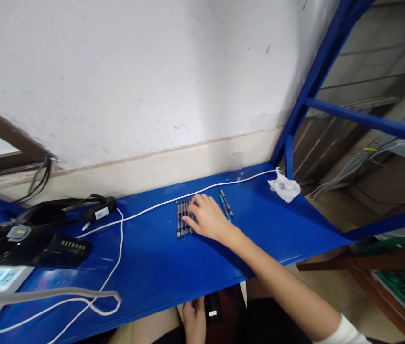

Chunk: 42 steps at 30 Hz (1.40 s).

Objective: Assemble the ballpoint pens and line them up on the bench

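Observation:
Several dark pens [181, 220] lie side by side in a row on the blue table [145, 267]. Over the right end of that row is my right hand [206, 217], its fingers bent down onto the pens and hiding part of them. Whether a pen is between its fingertips is too small to tell. To its right lie a blue pen [223, 200] and a dark pen [227, 203], close together. My left hand [194, 317] is low, below the table's front edge, with fingers curled beside a black object [213, 308]; what it holds, if anything, is hidden.
A white cable [166, 202] runs along the back of the table. At the left are a black device [62, 248], a black strap [98, 210] and a white power strip [5, 286]. A crumpled white plastic bag [284, 187] lies at the right, near the blue frame [288, 153].

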Each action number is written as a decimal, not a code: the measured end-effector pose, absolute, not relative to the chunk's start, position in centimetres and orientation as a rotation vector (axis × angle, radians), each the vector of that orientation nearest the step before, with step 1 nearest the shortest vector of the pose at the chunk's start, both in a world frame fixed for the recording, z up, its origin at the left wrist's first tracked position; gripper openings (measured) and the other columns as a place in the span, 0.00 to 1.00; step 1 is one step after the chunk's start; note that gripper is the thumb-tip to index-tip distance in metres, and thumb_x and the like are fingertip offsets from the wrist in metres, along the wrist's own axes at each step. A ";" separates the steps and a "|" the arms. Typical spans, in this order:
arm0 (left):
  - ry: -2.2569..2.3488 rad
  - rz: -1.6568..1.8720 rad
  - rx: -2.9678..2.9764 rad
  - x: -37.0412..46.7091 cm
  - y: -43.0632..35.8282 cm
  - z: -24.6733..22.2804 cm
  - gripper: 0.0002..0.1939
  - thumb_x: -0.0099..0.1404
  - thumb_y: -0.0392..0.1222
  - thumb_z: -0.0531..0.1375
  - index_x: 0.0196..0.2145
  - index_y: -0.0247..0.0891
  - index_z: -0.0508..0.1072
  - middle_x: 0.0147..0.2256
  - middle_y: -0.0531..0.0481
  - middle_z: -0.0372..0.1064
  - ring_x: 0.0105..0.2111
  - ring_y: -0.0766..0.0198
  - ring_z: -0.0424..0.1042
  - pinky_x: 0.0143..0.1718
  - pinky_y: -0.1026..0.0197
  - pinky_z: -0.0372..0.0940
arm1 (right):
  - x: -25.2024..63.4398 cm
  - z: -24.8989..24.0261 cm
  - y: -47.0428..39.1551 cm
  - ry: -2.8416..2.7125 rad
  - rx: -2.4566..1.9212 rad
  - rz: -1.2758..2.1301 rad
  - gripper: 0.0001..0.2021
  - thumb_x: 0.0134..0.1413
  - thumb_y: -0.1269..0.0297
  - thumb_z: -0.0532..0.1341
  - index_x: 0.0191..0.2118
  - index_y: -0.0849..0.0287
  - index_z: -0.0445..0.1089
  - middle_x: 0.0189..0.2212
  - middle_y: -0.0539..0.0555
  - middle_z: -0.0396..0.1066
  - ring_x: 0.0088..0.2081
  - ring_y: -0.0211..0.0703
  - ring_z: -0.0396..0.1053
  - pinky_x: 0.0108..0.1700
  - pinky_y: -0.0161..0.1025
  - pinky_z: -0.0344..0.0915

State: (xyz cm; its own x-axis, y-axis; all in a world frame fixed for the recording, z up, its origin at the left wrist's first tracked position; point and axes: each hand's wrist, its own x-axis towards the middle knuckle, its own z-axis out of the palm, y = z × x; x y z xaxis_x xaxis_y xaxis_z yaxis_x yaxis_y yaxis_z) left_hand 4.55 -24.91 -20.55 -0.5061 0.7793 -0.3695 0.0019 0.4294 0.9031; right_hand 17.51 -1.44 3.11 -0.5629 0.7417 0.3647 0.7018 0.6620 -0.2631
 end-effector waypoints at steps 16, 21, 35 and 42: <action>1.845 1.304 0.598 6.3 -26.6 -17.7 0.31 0.57 0.69 0.69 0.41 0.37 0.81 0.44 0.34 0.82 0.49 0.40 0.82 0.53 0.49 0.75 | 12.0 2.5 0.2 -2.512 -0.972 0.270 0.17 0.75 0.56 0.58 0.42 0.63 0.77 0.46 0.64 0.73 0.46 0.54 0.69 0.50 0.50 0.66; 1.815 1.272 0.547 7.0 -26.4 -17.5 0.31 0.55 0.68 0.71 0.41 0.36 0.81 0.42 0.35 0.83 0.47 0.40 0.82 0.52 0.49 0.75 | 16.8 2.8 2.4 -2.281 -0.725 0.182 0.15 0.80 0.60 0.49 0.48 0.61 0.70 0.44 0.63 0.75 0.45 0.51 0.69 0.50 0.48 0.64; 1.883 1.021 0.615 5.1 -25.0 -19.3 0.31 0.54 0.67 0.70 0.42 0.37 0.82 0.41 0.35 0.82 0.55 0.34 0.77 0.61 0.40 0.70 | 20.9 -0.9 2.4 -1.902 -1.053 0.342 0.14 0.78 0.55 0.51 0.53 0.57 0.68 0.34 0.55 0.74 0.32 0.45 0.72 0.38 0.39 0.64; 1.832 0.988 0.670 4.7 -25.1 -19.2 0.34 0.49 0.69 0.72 0.41 0.35 0.83 0.42 0.32 0.82 0.59 0.30 0.75 0.64 0.38 0.67 | 21.0 -0.8 2.1 -1.894 -0.980 0.358 0.18 0.79 0.53 0.49 0.54 0.57 0.70 0.37 0.57 0.78 0.32 0.45 0.73 0.38 0.39 0.64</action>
State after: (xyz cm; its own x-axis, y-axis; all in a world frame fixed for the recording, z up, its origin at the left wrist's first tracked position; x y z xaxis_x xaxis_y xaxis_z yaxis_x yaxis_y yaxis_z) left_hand 4.73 -25.09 -19.23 -0.4297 0.7737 -0.4656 0.0358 0.5298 0.8474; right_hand 20.96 2.10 -0.83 -0.2379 0.7555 0.6104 0.4809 0.6376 -0.6018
